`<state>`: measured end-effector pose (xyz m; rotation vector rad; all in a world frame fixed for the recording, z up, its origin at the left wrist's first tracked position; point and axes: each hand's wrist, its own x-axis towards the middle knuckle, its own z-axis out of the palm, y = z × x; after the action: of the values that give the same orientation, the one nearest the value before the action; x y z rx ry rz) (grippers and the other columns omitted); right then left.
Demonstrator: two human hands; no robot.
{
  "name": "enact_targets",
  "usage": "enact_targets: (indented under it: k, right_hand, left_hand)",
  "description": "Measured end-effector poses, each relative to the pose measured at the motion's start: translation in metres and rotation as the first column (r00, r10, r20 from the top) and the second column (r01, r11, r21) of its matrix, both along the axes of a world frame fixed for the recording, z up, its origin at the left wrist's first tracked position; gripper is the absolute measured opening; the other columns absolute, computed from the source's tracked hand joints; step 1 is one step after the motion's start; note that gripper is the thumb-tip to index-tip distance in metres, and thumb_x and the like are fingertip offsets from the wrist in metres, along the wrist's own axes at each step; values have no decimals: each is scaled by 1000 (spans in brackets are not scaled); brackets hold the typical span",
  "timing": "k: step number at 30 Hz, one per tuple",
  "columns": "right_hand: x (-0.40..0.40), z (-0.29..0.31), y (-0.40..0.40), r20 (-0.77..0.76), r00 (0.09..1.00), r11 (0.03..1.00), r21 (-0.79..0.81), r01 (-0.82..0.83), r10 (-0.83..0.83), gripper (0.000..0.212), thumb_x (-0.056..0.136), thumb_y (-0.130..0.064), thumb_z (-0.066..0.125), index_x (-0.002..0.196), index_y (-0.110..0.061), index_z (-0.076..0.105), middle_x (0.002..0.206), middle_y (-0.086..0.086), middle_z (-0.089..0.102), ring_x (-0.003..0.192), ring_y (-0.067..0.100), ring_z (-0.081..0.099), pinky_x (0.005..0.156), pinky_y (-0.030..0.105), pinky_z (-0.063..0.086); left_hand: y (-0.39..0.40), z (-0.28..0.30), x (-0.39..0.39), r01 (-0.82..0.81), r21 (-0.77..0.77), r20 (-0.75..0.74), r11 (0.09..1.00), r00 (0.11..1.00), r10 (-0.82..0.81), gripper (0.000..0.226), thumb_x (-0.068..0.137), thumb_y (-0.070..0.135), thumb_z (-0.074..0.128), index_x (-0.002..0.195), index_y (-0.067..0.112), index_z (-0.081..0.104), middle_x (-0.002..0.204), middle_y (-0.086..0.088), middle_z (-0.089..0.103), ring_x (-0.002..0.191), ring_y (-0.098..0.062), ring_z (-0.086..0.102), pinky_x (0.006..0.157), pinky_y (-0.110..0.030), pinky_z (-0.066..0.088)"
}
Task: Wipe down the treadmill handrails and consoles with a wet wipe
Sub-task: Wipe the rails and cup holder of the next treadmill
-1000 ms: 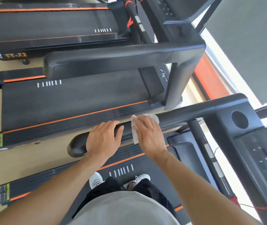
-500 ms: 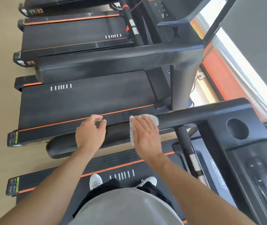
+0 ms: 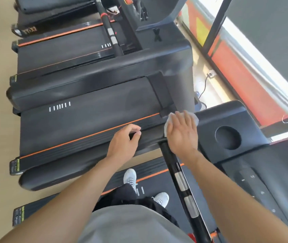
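Right hand [image 3: 181, 133] lay flat, fingers straight, pressing wipe [image 3: 168, 120] on rail [image 3: 80, 170]. Just left, left hand [image 3: 124, 142] apparently gripped the rail, fingers curled.

two hands [image 3: 124, 142], one wet wipe [image 3: 167, 121], two shoes [image 3: 130, 178], four treadmills [image 3: 87, 116]

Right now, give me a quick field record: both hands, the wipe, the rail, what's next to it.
left hand: grips the handrail, fingers curled over its top
right hand: flat, fingers straight, presses the wet wipe onto the rail
wipe position: at the rail's console end, just before the cup holder
wipe state: white, mostly covered by the hand
console: lower right, not touched
person: stands on the treadmill belt, grey shoes visible
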<state>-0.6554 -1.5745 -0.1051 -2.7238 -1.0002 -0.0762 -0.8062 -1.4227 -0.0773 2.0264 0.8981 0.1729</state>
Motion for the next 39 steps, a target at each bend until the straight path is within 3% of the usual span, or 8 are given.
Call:
enact_targets:
  k: [5, 14, 20, 26, 29, 32, 36, 39]
  right_hand:
    - [-36, -1, -2, -51, 961, 962, 6, -272, 272, 50, 106, -30, 35, 150, -9, 45, 154, 7, 45, 146, 33, 35, 124, 45, 22]
    - [67, 7, -39, -60, 982, 983, -50, 175, -178, 47, 110, -37, 22, 143, -12, 44, 146, 7, 44, 148, 35, 27, 121, 49, 22]
    - [-20, 3, -11, -33, 986, 985, 52, -163, 165, 50, 106, -34, 44, 151, -11, 45, 154, 5, 47, 149, 30, 31, 127, 40, 14]
    - [65, 35, -40, -58, 987, 984, 89, 152, -147, 14, 99, -16, 60, 109, -14, 70, 110, 5, 67, 115, 33, 56, 101, 52, 47]
    - [66, 59, -23, -470, 820, 846, 240, 476, -328, 38, 109, -37, 43, 86, -12, 60, 82, 3, 61, 84, 24, 57, 76, 39, 47]
    - [49, 75, -3, -781, 602, 735, 309, 604, -166, 36, 104, -49, 51, 93, -17, 64, 86, 4, 71, 77, 17, 65, 71, 34, 50]
    - [28, 79, 1, -926, 371, 693, 227, 685, -63, 39, 102, -52, 54, 96, -16, 67, 92, 7, 76, 73, 16, 68, 57, 22, 49]
    - [24, 79, -5, -960, 257, 703, 105, 703, -114, 50, 97, -63, 54, 107, -20, 76, 101, 4, 78, 80, 17, 73, 65, 28, 57]
  left_hand:
    - [-4, -6, 51, 216, 31, 18, 976, 976, -216, 18, 103, 29, 49, 112, 30, 65, 111, 20, 67, 105, -4, 61, 93, -28, 47]
    - [-19, -14, 102, 424, 74, -27, 902, 905, -424, 23, 104, 35, 47, 122, 30, 61, 121, 16, 61, 113, -11, 55, 93, -32, 44]
    - [-17, -15, 98, 333, 28, 95, 942, 938, -335, 30, 106, 38, 41, 126, 27, 59, 126, 15, 62, 120, -8, 54, 95, -24, 39]
    - [-21, -13, 98, 405, 133, 18, 905, 912, -411, 35, 103, 45, 38, 126, 27, 58, 122, 14, 64, 116, -11, 56, 91, -24, 38]
    - [-22, -8, 96, 437, 161, 26, 885, 895, -446, 43, 101, 49, 37, 134, 28, 53, 128, 15, 62, 120, -8, 55, 93, -22, 36]
    - [-16, -6, 94, 412, 52, 114, 910, 902, -416, 47, 101, 56, 30, 137, 33, 48, 130, 21, 60, 124, 0, 51, 97, -22, 37]
    - [-12, -16, 88, 396, 53, 240, 917, 886, -397, 47, 99, 60, 36, 114, 23, 62, 111, 16, 67, 109, -8, 60, 93, -35, 49]
    - [-12, -23, 88, 329, 75, 241, 941, 910, -337, 35, 96, 51, 47, 91, 18, 60, 90, 11, 65, 90, -16, 62, 79, -43, 51]
